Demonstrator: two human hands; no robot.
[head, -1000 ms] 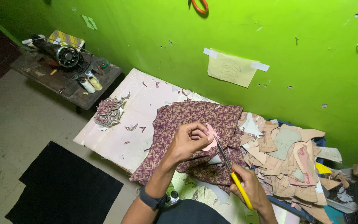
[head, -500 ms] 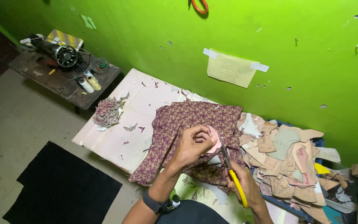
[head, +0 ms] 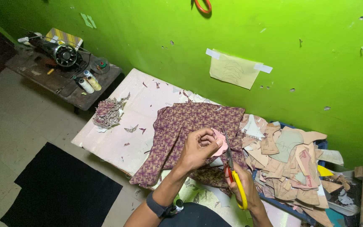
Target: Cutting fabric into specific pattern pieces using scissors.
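1. The left hand (head: 198, 148) has its grip closed on a small pale pink cut-out piece (head: 219, 143), fingers curled, wrist bent inward; a dark band sits on the wrist.
2. The right hand (head: 241, 185) has its grip closed through the yellow handles of a pair of metal-bladed scissors (head: 233, 170); the blades point up, touching the pink piece.
3. Both hands hover over a purple patterned woven cloth (head: 185, 126) spread on the pale counter (head: 118, 138).
4. Right of the cloth lies a heap of tan cardboard pattern shapes (head: 290, 159).
5. A pale yellow paper sheet (head: 234, 70), taped at both upper corners, hangs on the green wall (head: 156, 29).
6. A dark sewing machine (head: 64, 54) stands on a low table at far left.
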